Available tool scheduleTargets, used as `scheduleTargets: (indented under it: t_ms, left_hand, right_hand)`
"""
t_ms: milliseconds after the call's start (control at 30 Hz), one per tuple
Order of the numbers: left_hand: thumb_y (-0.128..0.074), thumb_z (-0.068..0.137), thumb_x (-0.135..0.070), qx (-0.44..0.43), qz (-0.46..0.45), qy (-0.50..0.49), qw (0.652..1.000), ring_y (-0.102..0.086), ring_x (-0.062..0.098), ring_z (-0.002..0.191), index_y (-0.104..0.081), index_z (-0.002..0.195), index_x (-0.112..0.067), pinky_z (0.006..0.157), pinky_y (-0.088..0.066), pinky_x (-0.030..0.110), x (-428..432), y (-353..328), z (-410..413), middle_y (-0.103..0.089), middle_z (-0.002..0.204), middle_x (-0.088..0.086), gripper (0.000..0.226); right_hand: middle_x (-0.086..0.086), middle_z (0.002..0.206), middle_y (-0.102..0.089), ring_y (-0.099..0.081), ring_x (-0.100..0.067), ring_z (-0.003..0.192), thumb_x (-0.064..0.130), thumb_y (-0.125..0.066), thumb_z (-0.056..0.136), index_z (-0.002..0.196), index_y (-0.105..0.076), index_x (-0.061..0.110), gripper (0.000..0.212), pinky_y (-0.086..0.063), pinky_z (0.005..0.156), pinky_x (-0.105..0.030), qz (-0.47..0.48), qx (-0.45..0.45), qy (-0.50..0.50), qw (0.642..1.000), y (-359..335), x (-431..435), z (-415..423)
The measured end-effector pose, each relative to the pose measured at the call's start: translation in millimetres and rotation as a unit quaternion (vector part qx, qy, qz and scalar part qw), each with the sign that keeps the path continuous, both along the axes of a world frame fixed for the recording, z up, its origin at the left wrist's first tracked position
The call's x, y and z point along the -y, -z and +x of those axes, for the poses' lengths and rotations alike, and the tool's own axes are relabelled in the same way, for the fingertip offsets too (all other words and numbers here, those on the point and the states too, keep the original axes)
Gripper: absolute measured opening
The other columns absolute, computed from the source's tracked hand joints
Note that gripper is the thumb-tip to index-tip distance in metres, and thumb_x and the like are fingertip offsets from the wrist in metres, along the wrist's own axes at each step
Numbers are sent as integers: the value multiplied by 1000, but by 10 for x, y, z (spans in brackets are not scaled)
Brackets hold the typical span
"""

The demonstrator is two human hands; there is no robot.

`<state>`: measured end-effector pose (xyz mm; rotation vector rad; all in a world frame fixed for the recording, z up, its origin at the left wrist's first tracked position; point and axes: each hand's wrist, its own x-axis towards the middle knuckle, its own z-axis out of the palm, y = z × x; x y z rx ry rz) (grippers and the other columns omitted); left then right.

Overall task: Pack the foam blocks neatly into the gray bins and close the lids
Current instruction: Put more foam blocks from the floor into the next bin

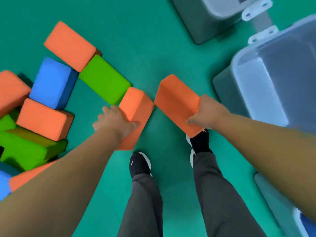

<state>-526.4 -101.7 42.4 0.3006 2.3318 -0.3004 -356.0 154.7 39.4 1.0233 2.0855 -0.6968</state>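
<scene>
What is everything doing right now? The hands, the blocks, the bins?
Left hand, gripping left orange block.
Right hand, gripping right orange block, lifted above a shoe.
Green block, lying on the floor, untouched.
Blue block, lying untouched.
Nearest gray bin, lid looks raised, too blurred to be sure.
</scene>
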Motion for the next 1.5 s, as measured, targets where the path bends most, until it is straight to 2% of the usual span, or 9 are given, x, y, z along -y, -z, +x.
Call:
scheduleTargets:
  t_ms: [500, 733, 900, 1000, 1100, 1167, 1233, 1400, 1500]
  left_hand:
    - [-63, 79, -75, -25, 158, 102, 982, -57, 42, 125, -41, 124, -7, 99, -46, 49, -2063, -1054, 714, -54, 135, 22, 84]
    - [-64, 76, -71, -50, 104, 211, 971, -60, 38, 122, -43, 123, -13, 90, -47, 47, -3289, -1924, 940, -58, 132, 14, 77]
    - [-65, 78, -67, -78, 146, 258, 952, -60, 39, 120, -41, 123, -13, 83, -42, 46, -4115, -2177, 1205, -57, 131, 15, 74]
    - [-67, 77, -62, -40, 200, 275, 940, -58, 41, 120, -41, 126, -11, 89, -45, 48, -4481, -1930, 1454, -54, 132, 17, 75]
    - [-65, 72, -57, 86, 239, 284, 925, -56, 39, 124, -36, 144, -13, 99, -49, 49, -4686, -1498, 1725, -51, 141, 15, 89]
    - [-62, 73, -53, 153, 203, 283, 925, -52, 36, 133, -14, 163, -22, 104, -48, 50, -4661, -1199, 1870, -42, 156, 12, 106]
    - [-59, 80, -49, 180, 135, 309, 924, -49, 36, 136, -5, 165, -29, 104, -49, 52, -4506, -899, 1969, -34, 162, 10, 103]
    - [-53, 94, -42, 145, 7, 519, 842, -43, 36, 141, -47, 148, -21, 116, -37, 52, -4018, -417, 2019, -47, 153, 10, 59]
    - [-55, 94, -38, 132, 12, 557, 820, -31, 30, 148, -46, 149, -16, 120, -32, 51, -3817, -374, 2004, -42, 156, 7, 60]
  right_hand:
    - [4, 109, -62, -64, -20, 93, 60, -88, 60, 118, -53, 20, 79, -52, 73, -37, -56, -73, 310, 946, -904, -1036, 1339]
    - [6, 102, -66, -65, -13, 87, 61, -85, 70, 110, -58, 25, 60, -52, 70, -33, -112, -103, 278, 948, -1616, -2066, 1820]
    - [14, 96, -71, -68, -1, 83, 52, -83, 82, 105, -63, 31, 37, -48, 67, -22, -152, -178, 395, 888, -1731, -2458, 2366]
    - [10, 88, -70, -66, -1, 73, 48, -81, 86, 90, -61, 28, 28, -53, 68, -24, -81, -198, 440, 872, -1562, -2449, 2595]
    - [-1, 99, -68, -68, -14, 82, 61, -81, 73, 105, -58, 21, 56, -53, 67, -35, -3, -170, 507, 845, -1212, -2303, 2758]
    - [-8, 113, -63, -68, -26, 95, 75, -74, 62, 122, -54, 14, 88, -53, 72, -37, -22, -129, 483, 866, -979, -2174, 2802]
    - [-9, 130, -59, -63, -31, 111, 72, -70, 71, 137, -52, 16, 88, -52, 87, -39, -89, -58, 386, 917, -815, -2003, 2792]
    - [-10, 128, -64, -59, -29, 108, 47, -62, 94, 115, -61, 16, 38, -42, 78, -33, -101, -7, 270, 957, -470, -1683, 2666]
    - [-12, 133, -62, -60, -32, 116, 46, -60, 95, 127, -61, 13, 45, -44, 83, -33, -98, 14, 259, 961, -355, -1650, 2566]
